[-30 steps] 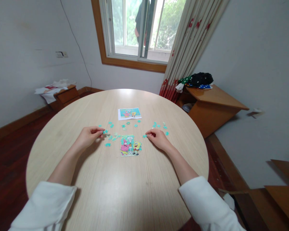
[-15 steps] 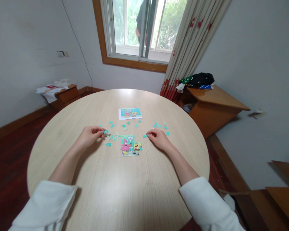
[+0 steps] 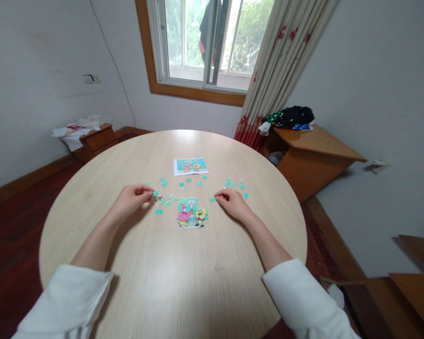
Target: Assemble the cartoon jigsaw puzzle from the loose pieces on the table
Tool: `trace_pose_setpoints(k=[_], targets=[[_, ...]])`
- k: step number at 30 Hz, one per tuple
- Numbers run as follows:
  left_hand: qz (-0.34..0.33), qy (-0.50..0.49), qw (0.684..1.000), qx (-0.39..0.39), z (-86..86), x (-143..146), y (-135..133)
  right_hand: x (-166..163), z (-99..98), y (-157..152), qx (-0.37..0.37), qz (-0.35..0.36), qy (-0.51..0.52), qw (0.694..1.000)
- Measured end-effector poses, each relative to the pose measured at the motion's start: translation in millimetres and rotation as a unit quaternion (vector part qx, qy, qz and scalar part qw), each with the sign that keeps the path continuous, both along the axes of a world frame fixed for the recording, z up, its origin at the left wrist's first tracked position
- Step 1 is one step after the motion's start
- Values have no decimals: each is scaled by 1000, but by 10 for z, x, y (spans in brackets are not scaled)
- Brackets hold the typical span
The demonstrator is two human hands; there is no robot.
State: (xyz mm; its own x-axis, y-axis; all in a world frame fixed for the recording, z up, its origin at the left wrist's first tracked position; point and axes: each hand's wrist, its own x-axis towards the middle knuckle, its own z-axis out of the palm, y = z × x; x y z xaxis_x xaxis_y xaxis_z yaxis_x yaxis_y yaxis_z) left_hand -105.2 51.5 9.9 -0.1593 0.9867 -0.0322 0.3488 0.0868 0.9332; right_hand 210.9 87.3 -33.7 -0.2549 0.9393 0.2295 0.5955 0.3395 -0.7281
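Observation:
On the round table (image 3: pixel 169 282) lies a partly joined jigsaw puzzle (image 3: pixel 188 214) with a pink, a pale and a yellow cartoon figure. To its left, my left hand (image 3: pixel 136 195) pinches a teal puzzle piece (image 3: pixel 156 193) at its fingertips. My right hand (image 3: pixel 229 202), right of the puzzle, has its fingers closed on another teal puzzle piece (image 3: pixel 213 199) at the table surface. Several loose teal and pale pieces (image 3: pixel 168 201) lie left of and above the joined part. A printed reference picture (image 3: pixel 191 166) on white paper lies beyond them.
More loose pieces (image 3: pixel 233 184) lie beyond my right hand. Past the table stand a wooden desk (image 3: pixel 318 150) with dark cloth on it at the right, and a low wooden cabinet (image 3: pixel 99 136) at the left. A curtain (image 3: pixel 272 70) hangs beside the window.

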Motion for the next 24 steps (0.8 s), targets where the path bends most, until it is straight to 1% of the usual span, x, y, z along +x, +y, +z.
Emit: trace_pose_setpoints(k=[6,13,16,21,24], targets=[[-9,-6,1000,11,-7,4,-13,-8,5,0,-16,-10,1,1000],[-23,-13,1000,14,-13,-4,-12,-3,8,-3,-5,-4,6,1000],[-44,-7,999,10,5,10,-28,-1,7,-4,-5,-5,4,1000],[-87,1,996,-21,33,62,-61,4,3,-5,3,-1,6,1000],[-105,1,994,-20,36,83,-73,3,4,-6,1,-2,6,1000]])
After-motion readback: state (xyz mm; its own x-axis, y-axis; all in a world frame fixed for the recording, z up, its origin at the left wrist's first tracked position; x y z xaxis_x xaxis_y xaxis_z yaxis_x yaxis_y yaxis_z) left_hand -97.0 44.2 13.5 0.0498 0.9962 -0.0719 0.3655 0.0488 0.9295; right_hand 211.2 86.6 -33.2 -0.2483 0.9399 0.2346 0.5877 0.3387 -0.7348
